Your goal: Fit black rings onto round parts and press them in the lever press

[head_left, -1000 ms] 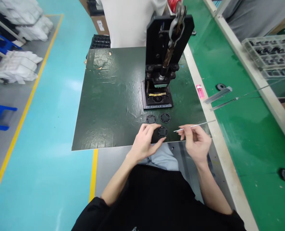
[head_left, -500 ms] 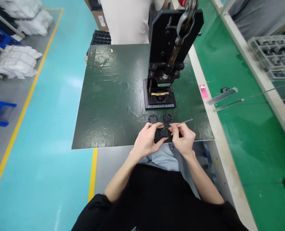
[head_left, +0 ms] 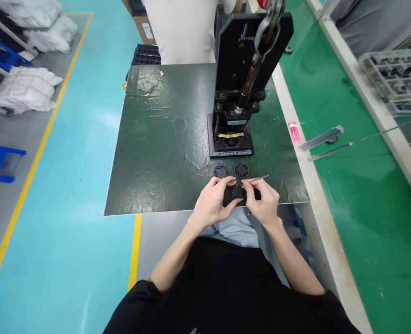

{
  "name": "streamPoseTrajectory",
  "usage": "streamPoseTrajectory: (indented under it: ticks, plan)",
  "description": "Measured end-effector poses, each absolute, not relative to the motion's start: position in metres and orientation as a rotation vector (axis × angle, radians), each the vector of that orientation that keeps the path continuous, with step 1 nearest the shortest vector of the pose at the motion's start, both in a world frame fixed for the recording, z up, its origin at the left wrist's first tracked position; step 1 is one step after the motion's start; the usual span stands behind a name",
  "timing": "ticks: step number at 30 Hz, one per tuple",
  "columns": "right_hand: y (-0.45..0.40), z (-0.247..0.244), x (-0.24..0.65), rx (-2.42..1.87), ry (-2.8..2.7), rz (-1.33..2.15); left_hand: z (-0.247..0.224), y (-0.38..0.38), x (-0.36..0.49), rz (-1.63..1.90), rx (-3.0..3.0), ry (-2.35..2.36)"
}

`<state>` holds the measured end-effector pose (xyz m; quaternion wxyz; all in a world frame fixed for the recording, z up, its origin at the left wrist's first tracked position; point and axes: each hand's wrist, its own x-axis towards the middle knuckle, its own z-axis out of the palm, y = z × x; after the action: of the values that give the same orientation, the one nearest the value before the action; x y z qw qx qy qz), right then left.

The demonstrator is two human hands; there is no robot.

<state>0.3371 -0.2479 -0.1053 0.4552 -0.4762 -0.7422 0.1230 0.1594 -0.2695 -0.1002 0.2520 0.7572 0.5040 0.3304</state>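
Observation:
A round black part (head_left: 237, 191) lies near the front edge of the dark green table (head_left: 156, 139). My left hand (head_left: 211, 201) grips its left side between thumb and fingers. At the part's right side, my right hand (head_left: 262, 200) pinches a thin metal rod (head_left: 260, 178), which sticks out to the right above the fingers. Two more round black parts, one on the left (head_left: 220, 171) and one on the right (head_left: 241, 170), lie flat just beyond my hands. Behind them stands a black hand press (head_left: 231, 150) with a yellow strip on its base.
Right of the table runs a green conveyor (head_left: 344, 185) with a white rail (head_left: 325, 232). Thin rods (head_left: 321, 138) and a pink object (head_left: 294, 132) lie by it. A compartment tray (head_left: 396, 74) is at the upper right. A person in white (head_left: 184, 32) is beyond the table.
My right hand has shifted slightly left, and the thin rod in it has moved left too. Small black pieces on the green conveyor have moved. My left hand stays in place.

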Motion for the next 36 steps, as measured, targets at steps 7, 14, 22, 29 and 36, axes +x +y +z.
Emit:
streamPoseTrajectory:
  ticks: [7,14,22,29,36]
  plan:
    - [-0.246,-0.109,0.334,-1.078,-1.889,0.321,-0.100,-0.268,0.162,0.864,2.045,1.382]
    - [-0.244,-0.109,0.334,-1.213,-1.640,0.632,-0.094,-0.267,0.161,0.804,2.018,1.396]
    - [-0.237,-0.100,0.372,-1.350,-1.084,0.409,-0.099,-0.269,0.159,0.870,1.986,1.394]
    - [-0.234,-0.122,0.390,-1.419,-1.340,0.188,-0.076,-0.219,0.142,1.115,1.887,1.364]
    - [-0.234,-0.122,0.387,-1.429,-1.405,0.149,-0.084,-0.135,0.131,1.120,1.902,1.544]
